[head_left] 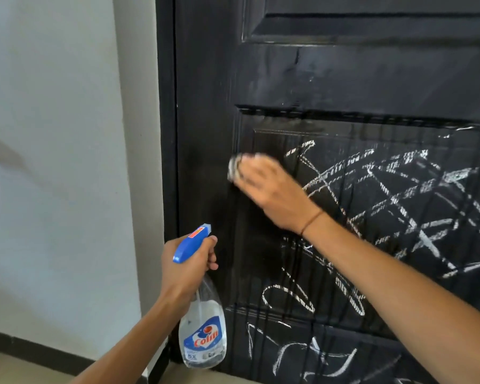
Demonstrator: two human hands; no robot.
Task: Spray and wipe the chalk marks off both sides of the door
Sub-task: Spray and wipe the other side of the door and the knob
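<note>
Gripping spray bottle (202, 332) in my left hand (187, 268), finger on the blue trigger, nozzle toward the black door (372, 79). Right hand (269, 189) presses a blurred cloth (234, 169) flat on the lower panel's left edge. Chalk marks (399, 195) and wet drips cover the panel rightward.

Glossy black panelled door (344, 73); clear plastic spray bottle (203, 328).

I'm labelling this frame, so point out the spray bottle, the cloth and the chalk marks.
spray bottle (203, 339): head view, on its printed label.
cloth (234, 167): head view, on the edge showing past the fingertips.
chalk marks (427, 239): head view, on a thick white stroke.
</note>
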